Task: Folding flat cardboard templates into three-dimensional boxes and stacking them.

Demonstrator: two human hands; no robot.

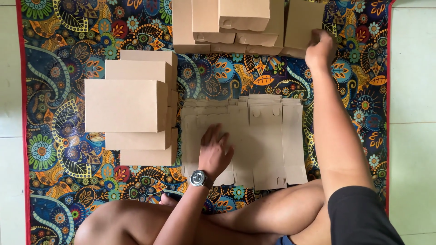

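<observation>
Cardboard sheets [268, 145], flat and unfolded, lie fanned in overlapping layers on the patterned mat [63, 181]; I use this pile as the reference landmark for every position below.

Left hand [215, 152]: I see it resting palm down on the near-left part of the pile, fingers spread wide and touching the top sheets. It grips nothing. A wristwatch [199, 178] sits on that wrist, just past the near edge of the pile.

Right hand [320, 50]: I see it reaching well beyond the far-right corner of the pile, fingers curled against the edge of a folded box [302, 25]. Whether the hand clamps that box or only presses on it, I cannot tell; the fingertips are hidden behind the knuckles.

Folded boxes [227, 25] beyond the pile: several brown boxes stand packed together in a cluster at the far side, the touched box at the right end of the cluster.

Stacked boxes [129, 106] left of the pile: closed brown boxes are piled in stepped tiers, the widest one on top, the lowest tier just beside the left edge of the pile.

Mat: it lies under the pile and both box groups, with pale floor tiles [413, 90] showing outside its red border on both sides. The person's bare crossed legs [254, 218] lie at the near edge of the pile.
</observation>
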